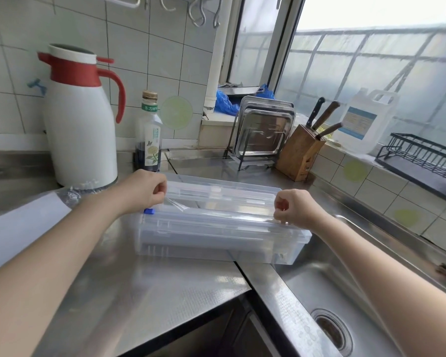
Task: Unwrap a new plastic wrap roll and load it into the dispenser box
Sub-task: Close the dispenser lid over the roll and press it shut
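steel kitchen surface (139,284) runs along a tiled wall to a sink (345,300) at the right, under a bright window. only the head view is given, so everything here is read from it.

the clear dispenser box (216,235) lies lengthwise on the surface, its right end poking over the sink's corner. its lid (224,191) stands open toward the wall. the plastic wrap roll (211,225) seems to lie inside already — a pale cylinder shows through the front wall, though the clear plastic makes that hard to settle. a small blue piece (149,211) sits at the box's left end, likely the cutter slider.

the left hand (142,189) has its fingers pinched together on the free edge of the film (178,206), which lifts in a wrinkled flap. the right hand (294,208) is curled at the box's right end, fingers closed, apparently on the same edge, but the film there is too clear to be sure.

behind the left forearm lie a white sheet (23,222) and crumpled clear wrapper (72,194) — probably the roll's packaging, so unwrapping looks finished.

the step in hand, as i judge it, is drawing the film's leading edge out. next calls for pulling both ends evenly over the front rim, keeping the film flat, then closing the lid.
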A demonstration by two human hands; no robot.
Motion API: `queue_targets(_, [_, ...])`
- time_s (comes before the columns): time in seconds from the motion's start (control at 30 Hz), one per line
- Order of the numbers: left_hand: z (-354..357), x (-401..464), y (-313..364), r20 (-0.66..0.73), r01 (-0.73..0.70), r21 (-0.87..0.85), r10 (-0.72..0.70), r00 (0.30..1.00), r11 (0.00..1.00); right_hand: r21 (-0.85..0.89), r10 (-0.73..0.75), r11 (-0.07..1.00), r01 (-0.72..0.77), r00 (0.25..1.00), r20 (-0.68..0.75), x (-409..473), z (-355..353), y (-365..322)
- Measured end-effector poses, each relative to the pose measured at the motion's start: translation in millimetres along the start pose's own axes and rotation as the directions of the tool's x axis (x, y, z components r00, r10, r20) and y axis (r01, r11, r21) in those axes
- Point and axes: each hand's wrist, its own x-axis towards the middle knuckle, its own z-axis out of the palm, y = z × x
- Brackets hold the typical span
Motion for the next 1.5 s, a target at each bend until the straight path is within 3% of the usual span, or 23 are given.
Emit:
queue_targets(0.4, [-3, 1, 5, 0.051, 0.052, 0.018, -0.053, 0.997, 0.998, -0.017, -0.043, 0.999, 0.047, 0.983, 0.181, -2, -13, -1])
queue_targets(1.0, [5, 0, 6, -0.205, 0.093, -0.1, -0.112, 0.972, 0.991, 0.016, -0.043, 0.999, 0.043, 0.998, -0.04, -3, -3, 1])
queue_targets(1.5, [8, 3, 4, -0.272, 0.136, -0.22, -0.195, 0.942, 0.966, 0.129, 0.081, 0.989, -0.069, 0.992, -0.094, -1, 0, -2])
